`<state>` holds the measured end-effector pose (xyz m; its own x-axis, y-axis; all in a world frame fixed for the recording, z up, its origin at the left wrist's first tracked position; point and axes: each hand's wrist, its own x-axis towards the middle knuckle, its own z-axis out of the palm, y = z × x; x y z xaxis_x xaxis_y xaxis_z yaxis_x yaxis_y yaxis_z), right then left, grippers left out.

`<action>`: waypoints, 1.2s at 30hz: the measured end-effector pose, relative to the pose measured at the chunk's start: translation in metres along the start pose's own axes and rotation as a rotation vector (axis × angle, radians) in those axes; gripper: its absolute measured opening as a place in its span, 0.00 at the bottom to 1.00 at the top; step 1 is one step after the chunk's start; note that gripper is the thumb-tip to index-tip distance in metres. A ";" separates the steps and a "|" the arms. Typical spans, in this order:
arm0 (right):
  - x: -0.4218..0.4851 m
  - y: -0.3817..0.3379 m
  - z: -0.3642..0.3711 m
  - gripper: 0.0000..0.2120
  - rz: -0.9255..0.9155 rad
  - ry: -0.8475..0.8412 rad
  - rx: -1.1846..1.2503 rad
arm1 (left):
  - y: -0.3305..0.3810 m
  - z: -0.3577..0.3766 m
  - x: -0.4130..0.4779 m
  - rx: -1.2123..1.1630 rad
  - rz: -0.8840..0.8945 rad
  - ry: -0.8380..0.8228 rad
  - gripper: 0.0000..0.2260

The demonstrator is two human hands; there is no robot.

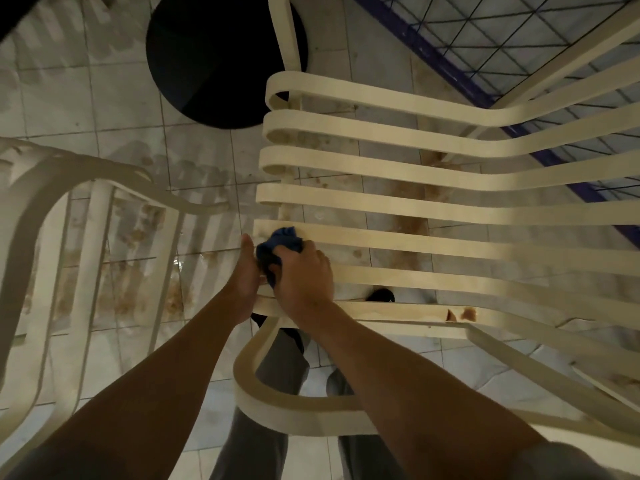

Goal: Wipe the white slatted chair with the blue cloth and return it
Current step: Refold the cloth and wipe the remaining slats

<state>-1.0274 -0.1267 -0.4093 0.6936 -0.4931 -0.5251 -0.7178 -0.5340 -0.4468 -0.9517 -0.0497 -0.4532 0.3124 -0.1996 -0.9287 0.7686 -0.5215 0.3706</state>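
1. The chair (415, 206) is cut off at the right and top edges. Its slats run out of view, and no leg can be made out in full.
2. Most of the cloth (277, 245) is buried in the grip. Only a crumpled blue wad shows above the knuckles, so its size cannot be told.
3. The fingers of the left hand (246, 271) are hidden behind the cloth and the right hand (304, 277). I cannot tell whether they hold the cloth, hold a slat, or hold nothing.
4. A second chair (91, 258) on the left is cut off by the frame. A black disc (214, 64) at the top lies partly behind the chair's frame, and what it is stays unclear.
5. Grey trousers (280, 368) and a dark shoe (381, 295) show only through the gaps in the chair.
6. The right hand is knuckles up with its fingers curled tight round the cloth. It presses the cloth onto the left end of a slat near the seat's front edge.
7. The left hand lies just beside the cloth on its left. Its thumb is straight and points away from the body along the slat ends.
8. Brown marks (464, 313) sit on the nearest slat, well to the right of the hands.
9. The tiled floor (121, 98) is stained, and a blue grid (502, 36) fills the top right corner.
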 end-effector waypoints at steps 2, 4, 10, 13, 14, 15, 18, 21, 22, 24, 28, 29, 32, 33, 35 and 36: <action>0.000 0.002 -0.002 0.16 -0.049 0.013 -0.003 | -0.002 -0.002 0.002 -0.018 0.010 0.019 0.32; 0.003 0.013 -0.009 0.15 -0.108 -0.012 -0.005 | -0.002 -0.004 0.004 -0.019 0.015 0.026 0.33; -0.007 0.071 -0.037 0.12 -0.126 -0.031 0.004 | 0.003 -0.002 0.005 -0.002 -0.013 0.123 0.33; -0.014 0.105 -0.051 0.13 -0.054 -0.015 -0.011 | 0.003 0.003 -0.001 0.051 -0.026 0.154 0.28; -0.015 0.113 -0.054 0.14 -0.039 -0.023 -0.014 | 0.003 0.004 -0.002 0.061 -0.023 0.161 0.26; -0.015 0.118 -0.056 0.14 -0.025 -0.032 -0.011 | 0.002 0.005 -0.001 0.065 -0.017 0.164 0.25; -0.014 0.114 -0.052 0.14 0.054 -0.004 0.039 | 0.003 0.008 -0.002 0.071 -0.013 0.157 0.29; -0.011 0.090 -0.038 0.13 0.130 0.015 0.082 | 0.004 0.012 -0.004 0.063 -0.021 0.172 0.30; -0.010 0.079 -0.031 0.13 0.110 0.007 0.095 | 0.004 0.012 -0.004 0.060 -0.025 0.176 0.28; -0.004 0.055 -0.019 0.13 0.061 -0.003 0.112 | 0.005 0.013 -0.004 0.040 -0.030 0.184 0.24; -0.002 0.041 -0.012 0.14 0.003 0.012 0.111 | 0.004 0.014 -0.004 0.105 -0.027 0.204 0.23; -0.004 0.047 -0.016 0.13 -0.039 0.014 0.082 | 0.003 0.014 -0.004 0.122 -0.027 0.206 0.23; -0.006 0.079 -0.036 0.13 -0.091 -0.009 0.004 | 0.005 0.020 -0.005 0.228 -0.018 0.243 0.30; -0.008 0.091 -0.043 0.13 -0.075 -0.021 -0.013 | 0.007 0.024 -0.004 0.320 0.004 0.277 0.30; -0.016 0.116 -0.060 0.13 -0.034 -0.022 -0.039 | 0.012 0.034 -0.007 0.502 0.071 0.338 0.30; -0.021 0.130 -0.069 0.13 -0.011 -0.013 -0.048 | 0.016 0.041 -0.010 0.579 0.098 0.354 0.30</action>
<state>-1.1308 -0.2330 -0.4062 0.7007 -0.4782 -0.5295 -0.7060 -0.5716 -0.4180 -0.9653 -0.0903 -0.4388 0.6049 -0.0365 -0.7955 0.3355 -0.8943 0.2962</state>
